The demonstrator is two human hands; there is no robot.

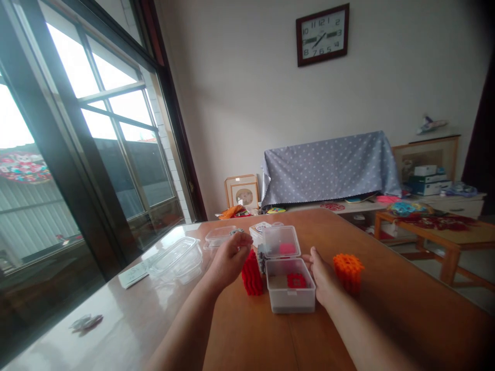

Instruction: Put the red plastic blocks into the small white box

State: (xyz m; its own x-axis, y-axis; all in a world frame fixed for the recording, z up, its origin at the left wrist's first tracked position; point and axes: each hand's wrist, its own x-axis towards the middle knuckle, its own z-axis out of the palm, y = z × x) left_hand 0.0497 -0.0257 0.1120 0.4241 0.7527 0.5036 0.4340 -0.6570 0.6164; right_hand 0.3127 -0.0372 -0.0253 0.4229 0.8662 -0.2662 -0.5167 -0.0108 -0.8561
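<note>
A wide wooden table (pixel 406 309) is filling the lower half of the frame, with a big window running down the left side and a grey dotted cloth (pixel 328 167) draping over furniture at centre right. High at upper centre a wall clock (pixel 322 34) is showing its numerals mirrored; no other writing is readable.

At lower centre one clear plastic box (pixel 290 291) is standing open, its hinged lid (pixel 281 241) leaning back, and one red piece is lying inside. Two stacks of interlocking pieces are flanking it: one red stack (pixel 252 274) just to its left, one orange stack (pixel 348 270) to its right. Left of centre, two empty clear containers (pixel 176 257) are lying on the table, with a white card just beside them.

The right hand (pixel 323 275) is resting against the box's right wall, fingers loosely spread and holding nothing. The left hand (pixel 228 260) is hovering above the red stack, its fingertips pinching one small grey piece (pixel 236 232).
</note>
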